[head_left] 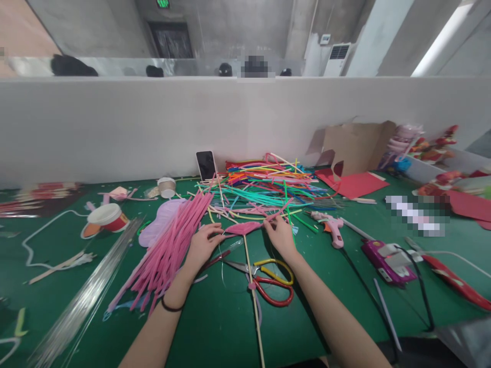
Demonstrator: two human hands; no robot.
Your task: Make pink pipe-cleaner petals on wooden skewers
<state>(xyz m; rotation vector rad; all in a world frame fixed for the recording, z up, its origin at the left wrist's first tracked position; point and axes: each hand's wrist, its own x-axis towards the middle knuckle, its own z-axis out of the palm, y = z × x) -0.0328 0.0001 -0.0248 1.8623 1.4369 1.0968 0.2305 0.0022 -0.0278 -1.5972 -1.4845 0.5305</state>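
A pink fuzzy shape (243, 228) sits at the top of a thin wooden stick (253, 306) at the middle of the green table. My left hand (205, 243) pinches its left end, where a thin wire shows. On the other side, my right hand (281, 236) has its fingers closed on the right end, from which a pink pipe cleaner sticks out. Scissors (274, 281) with one yellow and one red handle lie under the stick. Beside my left forearm is a bundle of pink pipe cleaners (169, 245).
Coloured pipe cleaners (268, 179) are heaped at the back before a phone (206, 164). A pink glue gun (330, 227) and purple power strip (389, 263) lie right. Wires (92, 286) and a paper cup (109, 217) are left. A white partition (153, 128) stands behind.
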